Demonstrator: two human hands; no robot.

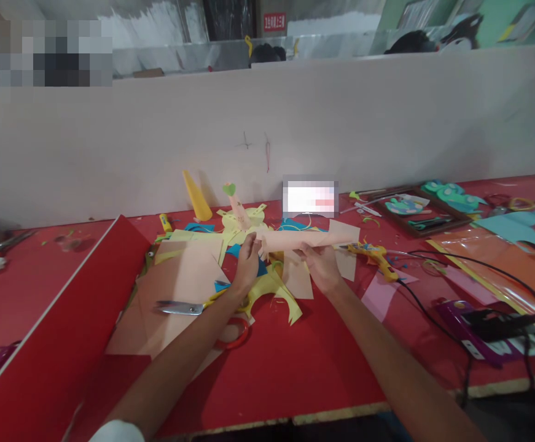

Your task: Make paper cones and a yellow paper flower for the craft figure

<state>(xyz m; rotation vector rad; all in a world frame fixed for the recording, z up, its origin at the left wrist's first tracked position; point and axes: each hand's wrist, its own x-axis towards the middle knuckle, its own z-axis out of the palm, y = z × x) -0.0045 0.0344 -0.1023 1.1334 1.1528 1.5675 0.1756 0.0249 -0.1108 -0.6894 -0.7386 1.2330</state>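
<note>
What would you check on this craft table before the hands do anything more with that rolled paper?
1. Both hands on the paper roll: ok; left hand at its left end, right hand under its middle.
2. Roll shut along its seam: cannot tell.
3. Scissors away from the fingers: ok; they lie on the table near the left forearm.
4. Glue gun within reach: ok; it lies just right of the right hand.
5. Glue gun hot: cannot tell.
6. Black cable away from the forearms: ok.
</note>
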